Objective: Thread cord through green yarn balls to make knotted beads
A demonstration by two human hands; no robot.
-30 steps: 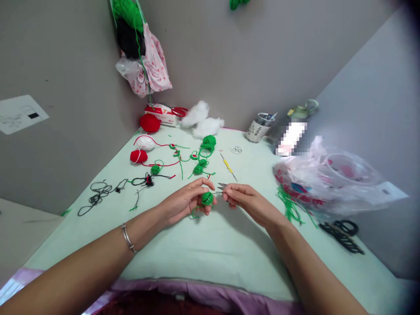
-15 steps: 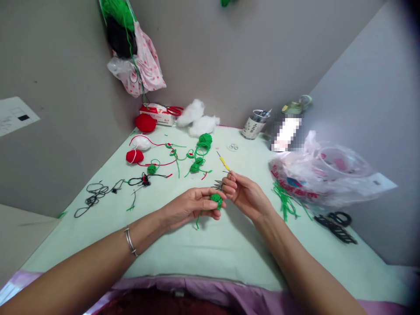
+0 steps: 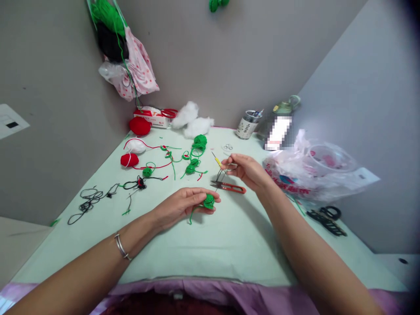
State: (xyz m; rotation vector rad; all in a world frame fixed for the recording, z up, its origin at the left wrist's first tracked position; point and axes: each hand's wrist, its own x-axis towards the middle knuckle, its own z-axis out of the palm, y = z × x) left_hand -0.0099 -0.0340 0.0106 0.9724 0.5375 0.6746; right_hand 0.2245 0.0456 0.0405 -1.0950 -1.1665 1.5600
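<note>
My left hand (image 3: 185,204) holds a small green crocheted ball (image 3: 208,201) between thumb and fingers, with a green yarn tail hanging below. Higher and to the right, my right hand (image 3: 243,168) is pinched, with a thin needle-like piece at its fingertips and dark thread hanging from it. That thread hangs near orange-handled snips (image 3: 231,187), which lie on the table under the right hand. A yellow-handled hook (image 3: 217,161) lies just left of the right fingertips.
Green yarn (image 3: 199,143), red yarn balls (image 3: 140,126), black thread (image 3: 90,201) and white stuffing (image 3: 197,126) lie toward the back and left. A plastic bag (image 3: 288,170), a pen jar (image 3: 247,125) and a black hair clip (image 3: 326,223) are on the right.
My right hand has moved up and away from the green ball, drawing the dark thread along. The orange snips now show fully. The whole view has shifted slightly.
</note>
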